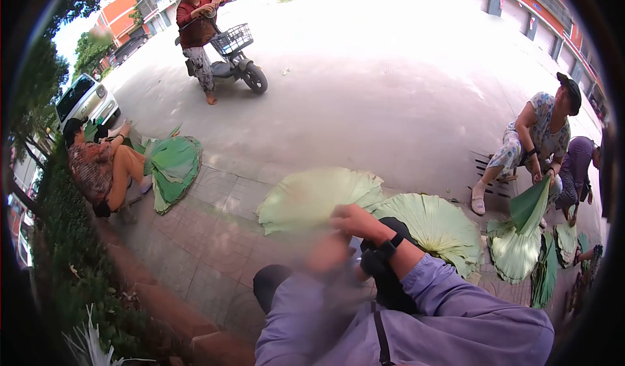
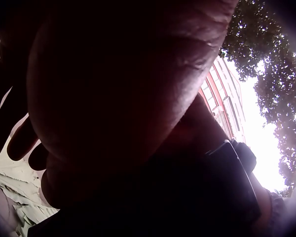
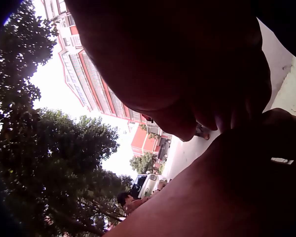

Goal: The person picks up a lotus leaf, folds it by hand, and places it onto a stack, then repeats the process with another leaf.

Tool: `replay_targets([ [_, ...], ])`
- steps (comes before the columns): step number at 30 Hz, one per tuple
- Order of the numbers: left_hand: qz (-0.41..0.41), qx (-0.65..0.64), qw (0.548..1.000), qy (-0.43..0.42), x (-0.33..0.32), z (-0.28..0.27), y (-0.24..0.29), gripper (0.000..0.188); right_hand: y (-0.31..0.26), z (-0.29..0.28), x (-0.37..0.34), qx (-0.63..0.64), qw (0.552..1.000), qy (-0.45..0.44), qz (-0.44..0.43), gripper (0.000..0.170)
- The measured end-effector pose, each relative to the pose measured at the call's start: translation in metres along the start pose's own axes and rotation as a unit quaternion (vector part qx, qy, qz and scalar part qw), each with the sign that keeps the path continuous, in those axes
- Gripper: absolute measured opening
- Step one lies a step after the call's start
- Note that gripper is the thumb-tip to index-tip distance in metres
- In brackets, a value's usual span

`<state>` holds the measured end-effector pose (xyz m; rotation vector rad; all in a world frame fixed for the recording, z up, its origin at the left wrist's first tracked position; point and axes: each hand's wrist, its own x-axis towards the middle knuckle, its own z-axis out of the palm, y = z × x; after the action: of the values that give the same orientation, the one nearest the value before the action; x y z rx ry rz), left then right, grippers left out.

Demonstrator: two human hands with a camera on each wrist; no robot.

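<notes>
My two hands meet in front of my lap in the head view. The right hand (image 1: 357, 223) has bent fingers at the blurred left hand (image 1: 327, 251), and a dark watch (image 1: 390, 243) sits on its wrist. In the right wrist view, the curled fingers (image 3: 187, 126) of that hand overlap the other hand and forearm (image 3: 202, 192); I cannot tell what they hold. The left wrist view is mostly a dark palm, with loosely extended fingers (image 2: 22, 140) at its left. Just beyond the hands lie large, pale green lotus leaves (image 1: 426, 226), fanned in layered stacks.
A person at left (image 1: 97, 167) sits by a green leaf pile (image 1: 172, 170). At right a seated person (image 1: 543, 131) holds a folded leaf (image 1: 530, 204), with another person bent behind. Someone stands with a scooter (image 1: 234, 66) on the road. A hedge (image 1: 71, 249) runs along the left.
</notes>
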<state>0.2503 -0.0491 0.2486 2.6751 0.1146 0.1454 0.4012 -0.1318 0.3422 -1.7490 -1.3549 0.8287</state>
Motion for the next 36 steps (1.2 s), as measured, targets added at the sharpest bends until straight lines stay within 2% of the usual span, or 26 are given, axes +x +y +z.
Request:
replay_targets([
  [2,-0.012,-0.037,0.997,-0.059,-0.002,-0.014,0.003,0.060,-0.004,0.005,0.004,0.025,0.999,0.011,0.030,0.017],
  [3,-0.003,-0.040,0.998,-0.055,-0.004,-0.015,0.001,0.059,-0.006,0.007,0.006,0.048,0.997,0.022,0.055,0.019],
  [5,0.016,-0.045,0.998,-0.047,-0.006,-0.018,0.000,0.056,0.004,0.013,0.010,0.013,1.000,0.018,-0.012,0.023],
  [6,-0.001,-0.049,0.997,-0.061,-0.007,-0.020,0.000,0.055,0.008,0.015,0.011,-0.004,0.999,0.016,-0.045,0.025],
  [9,-0.038,-0.053,0.994,-0.093,-0.009,-0.030,0.007,0.053,0.011,0.018,0.013,-0.005,0.999,0.008,-0.033,0.027],
  [11,-0.041,-0.042,0.993,-0.101,-0.009,-0.038,0.012,0.052,0.008,0.014,0.014,0.004,1.000,-0.005,0.020,0.025],
  [12,-0.028,-0.049,0.996,-0.065,-0.010,-0.033,0.012,0.044,0.006,0.012,0.014,0.008,0.999,-0.011,0.046,0.028],
  [14,-0.004,-0.061,0.998,0.008,-0.013,-0.029,0.013,0.029,0.004,0.010,0.012,0.018,0.999,-0.010,0.043,0.027],
  [17,-0.081,-0.094,0.987,-0.106,-0.008,-0.044,0.022,0.052,0.006,0.008,0.009,0.029,0.999,-0.011,0.023,0.027],
  [24,-0.097,-0.099,0.984,-0.109,-0.005,-0.055,0.033,0.048,0.003,0.006,0.006,0.060,0.997,-0.008,0.046,0.028],
  [30,-0.084,-0.077,0.988,-0.108,-0.003,-0.056,0.037,0.043,0.014,0.011,0.010,0.012,0.997,0.067,0.036,0.026],
  [31,-0.091,-0.077,0.987,-0.106,-0.003,-0.060,0.042,0.042,0.015,0.011,0.008,0.038,0.996,0.070,0.048,0.026],
  [33,-0.093,-0.077,0.988,-0.098,-0.003,-0.062,0.046,0.042,0.001,0.005,0.004,0.089,0.991,0.076,0.072,0.025],
  [36,-0.081,-0.081,0.990,-0.086,-0.004,-0.057,0.043,0.043,0.004,0.005,0.004,0.066,0.994,0.054,0.070,0.025],
])
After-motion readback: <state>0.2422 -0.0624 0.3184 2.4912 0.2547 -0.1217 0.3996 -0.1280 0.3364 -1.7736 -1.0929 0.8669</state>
